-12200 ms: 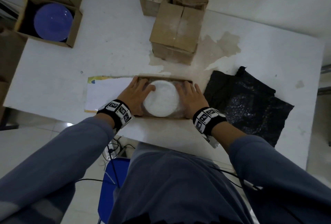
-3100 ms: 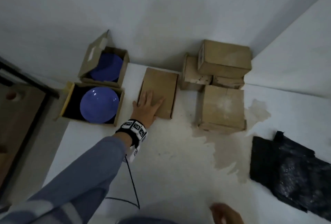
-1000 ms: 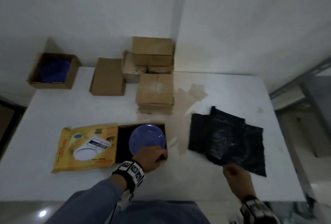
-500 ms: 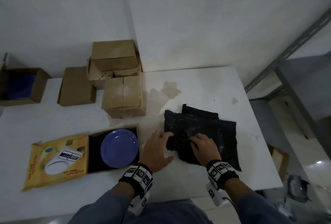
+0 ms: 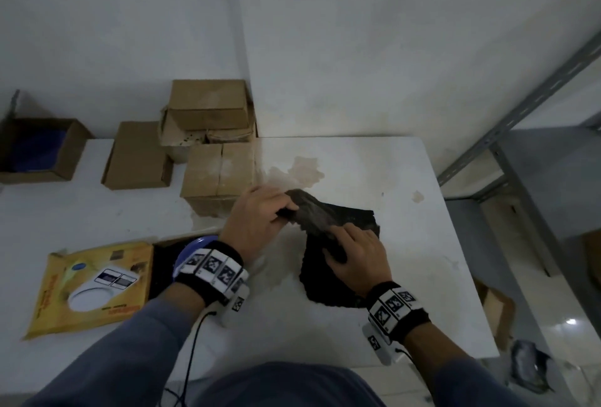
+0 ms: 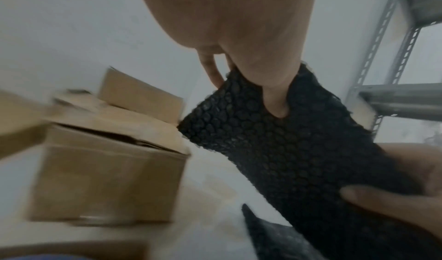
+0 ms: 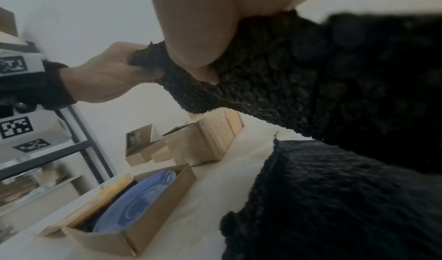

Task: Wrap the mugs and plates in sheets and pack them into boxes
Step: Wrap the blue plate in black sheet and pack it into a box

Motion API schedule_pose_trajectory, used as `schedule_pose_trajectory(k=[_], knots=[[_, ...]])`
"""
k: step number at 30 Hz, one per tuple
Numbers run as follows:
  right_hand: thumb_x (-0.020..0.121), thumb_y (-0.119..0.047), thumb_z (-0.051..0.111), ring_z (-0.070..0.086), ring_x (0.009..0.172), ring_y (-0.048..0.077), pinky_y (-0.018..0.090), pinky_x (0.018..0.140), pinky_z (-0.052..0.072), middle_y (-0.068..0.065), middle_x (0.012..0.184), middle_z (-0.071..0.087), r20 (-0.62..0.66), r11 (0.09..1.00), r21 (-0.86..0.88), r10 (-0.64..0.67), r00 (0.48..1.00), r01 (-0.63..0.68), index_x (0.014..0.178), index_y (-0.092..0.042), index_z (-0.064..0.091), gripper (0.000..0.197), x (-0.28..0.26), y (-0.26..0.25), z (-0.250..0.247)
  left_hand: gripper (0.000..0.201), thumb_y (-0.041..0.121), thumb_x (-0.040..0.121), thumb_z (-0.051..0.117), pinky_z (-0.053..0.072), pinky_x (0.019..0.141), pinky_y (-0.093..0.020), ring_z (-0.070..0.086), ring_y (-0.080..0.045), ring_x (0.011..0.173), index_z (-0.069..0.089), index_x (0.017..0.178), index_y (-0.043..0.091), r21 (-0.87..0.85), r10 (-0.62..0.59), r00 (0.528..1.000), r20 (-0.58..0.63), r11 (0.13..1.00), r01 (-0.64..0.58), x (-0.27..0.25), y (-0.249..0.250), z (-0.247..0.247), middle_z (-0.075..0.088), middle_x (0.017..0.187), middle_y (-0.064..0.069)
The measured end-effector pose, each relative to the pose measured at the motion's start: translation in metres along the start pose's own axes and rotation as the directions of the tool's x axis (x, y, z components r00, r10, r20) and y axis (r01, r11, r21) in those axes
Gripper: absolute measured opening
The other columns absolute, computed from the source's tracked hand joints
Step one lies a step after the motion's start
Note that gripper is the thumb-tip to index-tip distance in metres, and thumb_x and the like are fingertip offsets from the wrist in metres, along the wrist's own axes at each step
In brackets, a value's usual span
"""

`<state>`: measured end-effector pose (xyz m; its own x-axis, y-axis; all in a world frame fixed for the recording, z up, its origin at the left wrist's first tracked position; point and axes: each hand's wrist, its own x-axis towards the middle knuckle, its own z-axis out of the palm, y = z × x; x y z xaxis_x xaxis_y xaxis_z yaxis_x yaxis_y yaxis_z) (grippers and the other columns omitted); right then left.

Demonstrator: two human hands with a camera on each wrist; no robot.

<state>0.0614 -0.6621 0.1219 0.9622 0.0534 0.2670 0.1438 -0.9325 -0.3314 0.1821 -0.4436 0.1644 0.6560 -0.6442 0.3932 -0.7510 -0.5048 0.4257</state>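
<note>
Head view: both hands (image 5: 257,221) (image 5: 356,260) pinch one lifted black sheet (image 5: 312,213).

Plain white walls (image 5: 357,32); grey metal shelving (image 5: 536,159); dim light

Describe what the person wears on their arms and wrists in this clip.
Grey-blue long sleeves cover both arms. Each wrist carries a black band with white squares printed with black-and-white markers: left band, right band. A thin black cable trails from the left one. Both hands are bare.
</note>
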Motion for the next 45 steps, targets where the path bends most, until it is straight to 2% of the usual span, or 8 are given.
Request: schedule_pose_trajectory(k=[7,16,21,25,28,31,37,45], knots=[[0.077,-0.024,0.068,0.051,0.062,0.015,0.026,0.058,0.041,-0.002,0.083,0.056,0.048,0.976,0.055,-0.211,0.976,0.209,0.086,-0.020,0.064,0.011,0.033,-0.062,0.027,0.022,0.027,0.085,0.058,0.047,0.069,-0.037,0.058,-0.019,0.083,0.073,0.084,0.011,0.072,-0.073,0.989,0.126,0.995,0.064,-0.093,-0.066,-0.073,0.063,0.094,-0.002],[0.076,-0.023,0.060,0.057,0.072,0.022,0.034,0.062,0.038,0.003,0.086,0.060,0.180,0.913,0.077,-0.407,0.895,0.400,0.089,-0.017,0.065,0.016,0.061,-0.167,0.089,0.019,0.005,0.076,0.068,0.048,0.063,-0.038,0.061,-0.030,0.077,0.077,0.093,0.006,0.275,-0.308,0.945,-0.113,0.904,0.327,-0.230,-0.119,-0.109,0.064,0.090,-0.010],[0.059,-0.029,0.083,0.064,0.087,0.024,0.034,0.074,0.049,0.007,0.105,0.062,0.563,0.916,0.026,-0.345,0.751,0.401,0.101,-0.020,0.067,0.046,0.048,-0.195,0.128,0.034,0.014,0.063,0.086,0.053,0.065,-0.035,0.065,-0.028,0.084,0.078,0.095,0.017,0.304,-0.442,0.886,0.140,0.871,0.386,-0.290,-0.144,-0.098,0.066,0.103,-0.007],[0.080,-0.072,0.042,0.053,0.108,0.024,0.042,0.095,0.040,0.004,0.119,0.055,0.757,0.947,0.036,-0.235,0.610,0.320,0.120,-0.021,0.064,0.068,0.046,-0.202,0.137,0.034,0.050,0.076,0.068,0.051,0.078,-0.035,0.064,-0.021,0.101,0.075,0.104,0.031,0.340,-0.492,0.785,0.376,0.861,0.377,-0.297,-0.148,-0.100,0.061,0.128,-0.001],[0.088,-0.067,0.035,0.057,0.093,0.021,0.037,0.082,0.045,0.000,0.098,0.059,0.649,0.967,0.092,-0.239,0.722,0.237,0.104,-0.022,0.070,0.059,0.057,-0.203,0.135,0.036,0.054,0.090,0.047,0.047,0.079,-0.033,0.060,-0.014,0.102,0.075,0.099,0.034,0.296,-0.438,0.808,0.393,0.893,0.340,-0.274,-0.153,-0.110,0.062,0.121,0.008],[0.081,-0.042,0.057,0.052,0.114,0.029,0.040,0.091,0.045,0.006,0.124,0.051,0.529,0.980,0.011,-0.176,0.830,0.201,0.122,-0.020,0.060,0.046,0.078,-0.196,0.141,0.033,0.040,0.091,0.049,0.049,0.078,-0.035,0.059,-0.017,0.101,0.067,0.115,0.027,0.219,-0.376,0.835,0.402,0.925,0.311,-0.242,-0.160,-0.103,0.059,0.117,0.005],[0.071,-0.042,0.075,0.012,0.145,0.033,0.049,0.118,0.017,0.014,0.159,0.006,0.749,0.929,-0.246,0.002,0.662,0.276,0.154,-0.019,0.011,0.107,0.087,-0.188,0.145,0.091,0.046,0.080,0.068,0.033,0.110,-0.041,0.027,-0.031,0.140,0.019,0.153,0.022,0.273,-0.336,0.655,0.677,0.941,0.200,-0.206,-0.161,-0.058,0.017,0.156,-0.013],[0.073,-0.044,0.075,0.023,0.142,0.033,0.044,0.117,0.018,0.019,0.156,0.015,0.715,0.944,-0.270,0.066,0.696,0.188,0.154,-0.009,0.008,0.111,0.068,-0.190,0.146,0.122,0.048,0.068,0.080,0.036,0.111,-0.040,0.027,-0.033,0.140,0.005,0.156,0.009,0.290,-0.381,0.678,0.628,0.924,0.250,-0.210,-0.165,-0.037,0.013,0.157,-0.018]])
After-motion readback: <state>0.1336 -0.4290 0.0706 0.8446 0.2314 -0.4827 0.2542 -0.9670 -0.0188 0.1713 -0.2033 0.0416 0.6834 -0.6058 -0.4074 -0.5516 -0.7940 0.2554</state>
